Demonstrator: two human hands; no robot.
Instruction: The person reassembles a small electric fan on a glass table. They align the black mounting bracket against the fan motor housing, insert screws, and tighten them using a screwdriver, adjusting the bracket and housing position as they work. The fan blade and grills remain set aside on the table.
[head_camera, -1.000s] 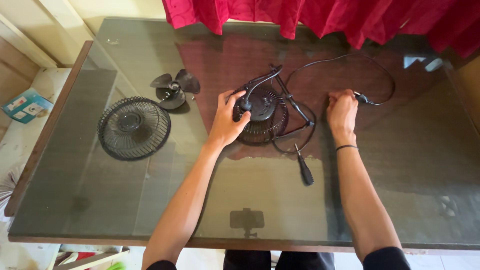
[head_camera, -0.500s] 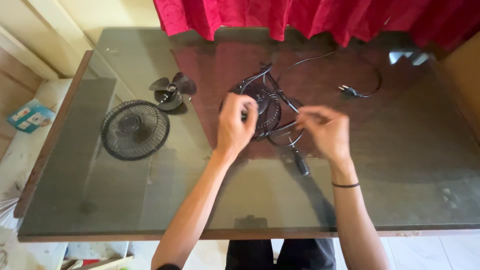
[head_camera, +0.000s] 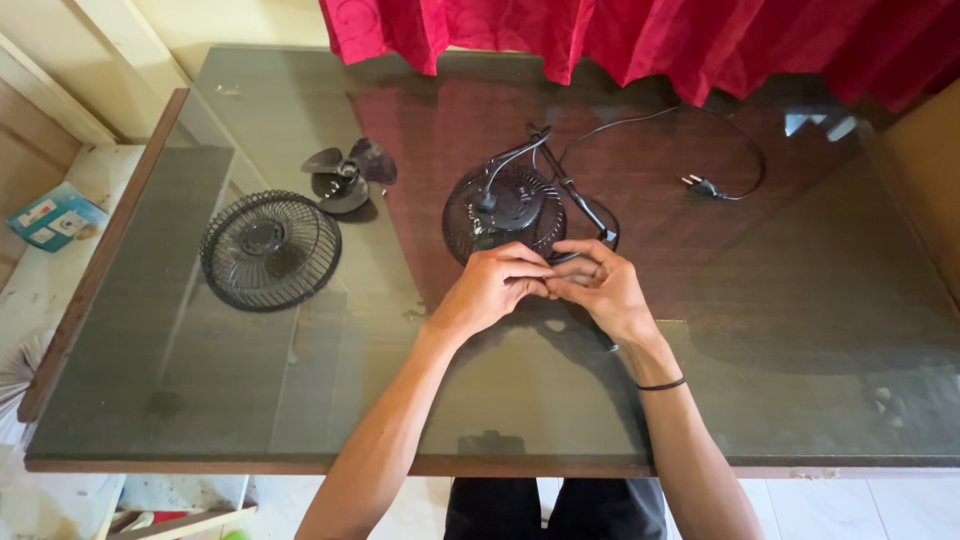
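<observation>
Right hand (head_camera: 605, 288) has come in to meet left hand (head_camera: 495, 285) at near edge of fan body (head_camera: 505, 210); left to right: loose grille (head_camera: 270, 248), blade (head_camera: 348, 175), both hands pinched together on something small, unclear what; plug (head_camera: 700, 185) far right on glass table (head_camera: 800, 350)

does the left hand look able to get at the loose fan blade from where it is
Probably yes. The left hand is at the fan body, and bare glass table lies between it and the fan blade; the front grille sits aside.
</observation>
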